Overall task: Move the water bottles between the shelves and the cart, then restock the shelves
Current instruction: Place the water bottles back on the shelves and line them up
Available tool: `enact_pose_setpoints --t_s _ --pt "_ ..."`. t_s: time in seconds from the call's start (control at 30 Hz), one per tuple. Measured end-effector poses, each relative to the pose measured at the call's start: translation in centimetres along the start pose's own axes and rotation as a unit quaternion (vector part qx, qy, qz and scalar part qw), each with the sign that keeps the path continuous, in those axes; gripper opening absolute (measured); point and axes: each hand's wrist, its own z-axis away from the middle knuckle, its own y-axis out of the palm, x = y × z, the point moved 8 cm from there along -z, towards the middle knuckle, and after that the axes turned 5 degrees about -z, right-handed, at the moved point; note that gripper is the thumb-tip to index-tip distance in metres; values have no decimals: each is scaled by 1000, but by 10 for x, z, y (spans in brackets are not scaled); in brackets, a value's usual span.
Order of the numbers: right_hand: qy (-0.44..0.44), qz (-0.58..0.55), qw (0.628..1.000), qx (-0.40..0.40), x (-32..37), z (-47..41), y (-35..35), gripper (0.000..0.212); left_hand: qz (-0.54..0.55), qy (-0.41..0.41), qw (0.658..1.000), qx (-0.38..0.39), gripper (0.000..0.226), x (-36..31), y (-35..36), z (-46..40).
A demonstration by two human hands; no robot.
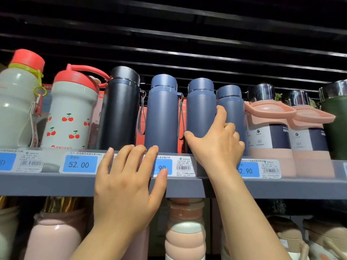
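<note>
Three slate-blue flasks stand upright on the upper shelf (56, 184). My right hand (217, 145) wraps the lower part of the middle blue flask (201, 109), thumb on its left side and fingers reaching between it and the rightmost blue flask (231, 109). The leftmost blue flask (162, 113) stands next to a black flask (120, 109). My left hand (127, 186) lies flat and spread over the shelf's front edge and price labels, holding nothing. No cart is in view.
White bottles with red lids (71, 113) stand at the left, pink-and-navy handled bottles (270, 132) and a dark green one (336, 124) at the right. Pink and cream bottles (185, 231) fill the shelf below. Black slats run overhead.
</note>
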Motion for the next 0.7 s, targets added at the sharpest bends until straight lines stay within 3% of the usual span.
enact_pose_setpoints --t_s 0.2,0.57,0.7 --pt "-7 3 1000 8 0 0 -2 85 4 -2 1000 7 52 0 0 0" --pt "-10 -25 999 23 1 2 -2 102 4 -2 1000 16 53 1 0 0" --pt "-24 -21 998 46 1 3 2 96 2 -3 1000 14 53 1 1 1"
